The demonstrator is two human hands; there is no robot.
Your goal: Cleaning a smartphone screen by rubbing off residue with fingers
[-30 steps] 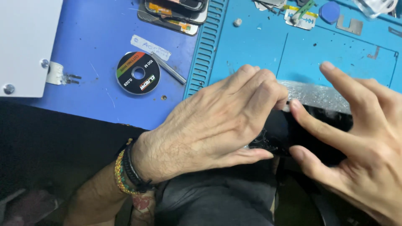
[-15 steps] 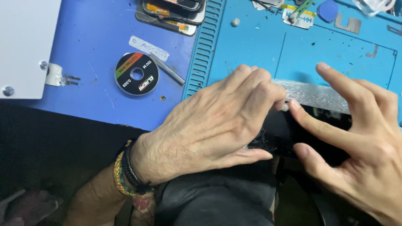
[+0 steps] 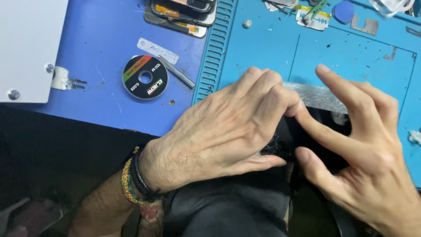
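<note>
A flat black device (image 3: 326, 125) lies at the near edge of the light blue work mat (image 3: 351, 57), mostly hidden by both hands. A crinkled clear film (image 3: 322, 96) runs along its far edge. My left hand (image 3: 223, 131) lies over the device's left part, fingers curled down at the film's left end. It wears braided bands at the wrist. My right hand (image 3: 359, 149) grips the device from the right: the thumb presses on the near side, the index fingertip meets my left fingertips, and the other fingers are spread and lifted.
A black wire spool (image 3: 145, 77) and a thin metal tool (image 3: 176, 71) lie on the dark blue mat (image 3: 101, 39). A white panel (image 3: 26, 44) fills the far left corner. An opened phone (image 3: 182, 13) and small metal parts (image 3: 312, 15) sit along the far edge. Dark cloth (image 3: 228, 210) covers my lap.
My right index finger has slid left until it touches my left fingertips. My left hand has stayed over the device.
</note>
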